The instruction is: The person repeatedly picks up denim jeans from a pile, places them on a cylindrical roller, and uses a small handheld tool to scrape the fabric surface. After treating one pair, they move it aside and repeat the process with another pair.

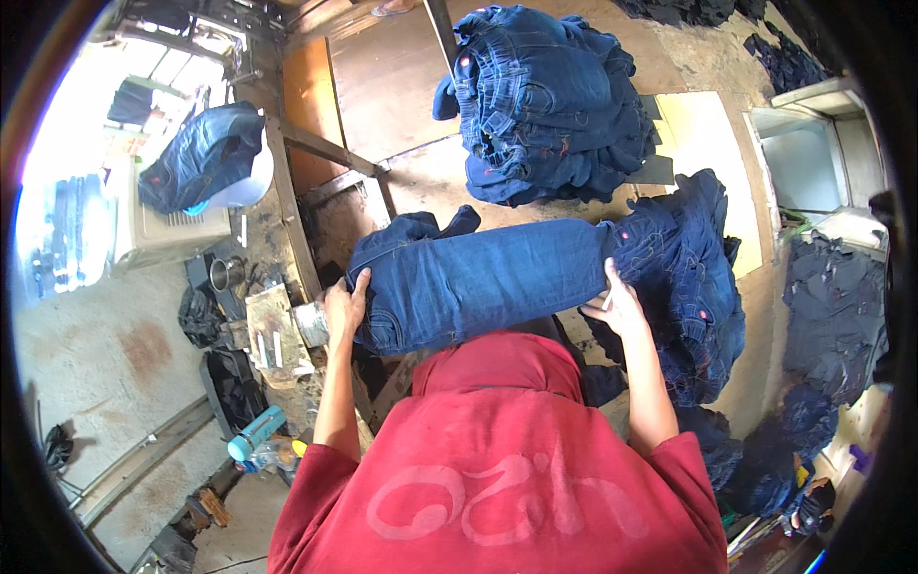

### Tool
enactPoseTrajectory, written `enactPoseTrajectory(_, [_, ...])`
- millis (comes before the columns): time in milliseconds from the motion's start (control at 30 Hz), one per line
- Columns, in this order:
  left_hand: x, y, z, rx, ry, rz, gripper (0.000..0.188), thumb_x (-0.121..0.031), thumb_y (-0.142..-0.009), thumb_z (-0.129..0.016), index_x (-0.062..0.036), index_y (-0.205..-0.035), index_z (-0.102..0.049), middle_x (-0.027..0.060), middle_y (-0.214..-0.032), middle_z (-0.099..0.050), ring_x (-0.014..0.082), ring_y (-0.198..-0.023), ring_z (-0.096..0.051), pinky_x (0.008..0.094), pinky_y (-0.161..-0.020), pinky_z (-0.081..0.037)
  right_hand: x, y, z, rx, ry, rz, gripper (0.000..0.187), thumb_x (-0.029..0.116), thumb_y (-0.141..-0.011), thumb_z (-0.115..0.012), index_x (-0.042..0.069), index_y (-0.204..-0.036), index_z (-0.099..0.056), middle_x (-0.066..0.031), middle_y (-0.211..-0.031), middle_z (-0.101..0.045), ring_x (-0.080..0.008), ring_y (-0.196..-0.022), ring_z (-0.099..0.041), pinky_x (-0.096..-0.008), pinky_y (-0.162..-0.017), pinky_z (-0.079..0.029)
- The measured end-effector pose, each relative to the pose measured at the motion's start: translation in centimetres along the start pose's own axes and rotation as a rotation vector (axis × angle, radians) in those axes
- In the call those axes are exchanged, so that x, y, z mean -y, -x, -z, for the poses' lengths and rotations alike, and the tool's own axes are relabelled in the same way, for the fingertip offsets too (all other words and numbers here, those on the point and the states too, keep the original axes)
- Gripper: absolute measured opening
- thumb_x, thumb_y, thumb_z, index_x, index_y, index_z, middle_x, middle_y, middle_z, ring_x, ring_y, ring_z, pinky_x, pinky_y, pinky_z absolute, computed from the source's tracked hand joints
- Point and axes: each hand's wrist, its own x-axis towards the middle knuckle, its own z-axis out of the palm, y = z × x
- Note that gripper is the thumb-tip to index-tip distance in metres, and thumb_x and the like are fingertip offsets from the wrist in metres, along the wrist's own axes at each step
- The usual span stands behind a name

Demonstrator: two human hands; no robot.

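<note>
A pair of blue jeans (478, 282) lies stretched sideways in front of me over a work surface. My left hand (344, 308) grips its left end, near the waistband. My right hand (617, 304) presses on the jeans' right part, fingers spread, with a thin white stick-like thing between them. My red shirt (497, 469) fills the lower middle of the view.
A tall stack of folded blue jeans (545, 105) sits on the wooden table (382, 86) beyond. More jeans (698, 287) are heaped at my right. Dark garments (832, 306) lie farther right. A metal fixture (273, 330) and a teal bottle (253, 435) are at left.
</note>
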Motion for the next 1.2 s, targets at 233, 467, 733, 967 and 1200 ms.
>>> enactPoseTrajectory(233, [-4.4,1.1,-3.9,-0.668,0.086,-0.282,0.029,-0.015,-0.102,-0.073,0.0051,-0.122,-0.076,0.0263,-0.11,-0.077,0.0433,-0.102,-0.074,0.0478,-0.097,-0.056,1.6,-8.7,0.7,-0.372,-0.027,0.219,0.041,0.016,-0.087,-0.093,0.018,-0.083,-0.052,0.0031,-0.076,-0.059,-0.0113,-0.07,-0.056,-0.037,-0.063,-0.045])
enactPoseTrajectory(467, [-11.9,9.1,-5.2,0.161,0.95,0.12,0.04,-0.017,-0.108,-0.068,0.0034,-0.143,-0.062,0.0183,-0.138,-0.072,0.0355,-0.127,-0.068,0.0456,-0.106,-0.053,4.0,-15.1,7.3,-0.923,0.101,0.513,0.037,0.035,-0.092,-0.088,0.002,-0.089,-0.074,-0.0182,-0.095,-0.081,-0.0356,-0.088,-0.078,-0.0486,-0.084,-0.058])
enactPoseTrajectory(733, [-33.1,7.0,-6.9,0.954,1.443,-0.026,0.042,-0.02,-0.109,-0.068,-0.006,-0.148,-0.06,0.0079,-0.144,-0.07,0.024,-0.131,-0.067,0.0454,-0.118,-0.053,31.0,-8.7,29.6,-0.735,-0.649,1.124,0.042,0.029,-0.092,-0.092,-0.005,-0.111,-0.076,-0.0115,-0.106,-0.077,-0.0213,-0.091,-0.07,-0.0406,-0.085,-0.058])
enactPoseTrajectory(967, [-52.9,-0.2,-1.4,1.091,1.608,-0.526,0.048,-0.037,-0.107,-0.07,-0.0062,-0.143,-0.063,0.0123,-0.138,-0.072,0.0322,-0.127,-0.068,0.052,-0.115,-0.053,46.6,8.8,35.2,-0.601,-0.699,1.329,0.057,0.035,-0.089,-0.095,0.001,-0.128,-0.069,-0.0109,-0.124,-0.074,-0.0234,-0.115,-0.07,-0.05,-0.108,-0.053])
enactPoseTrajectory(1200, [-48.6,-19.4,3.4,0.71,1.412,-0.685,0.045,-0.012,-0.094,-0.077,0.0053,-0.134,-0.068,0.0153,-0.125,-0.076,0.0278,-0.112,-0.075,0.0428,-0.097,-0.062,36.5,8.2,37.6,-0.33,0.56,0.813,0.038,0.021,-0.093,-0.075,0.009,-0.128,-0.072,-0.0054,-0.11,-0.083,-0.0169,-0.101,-0.076,-0.034,-0.079,-0.062])
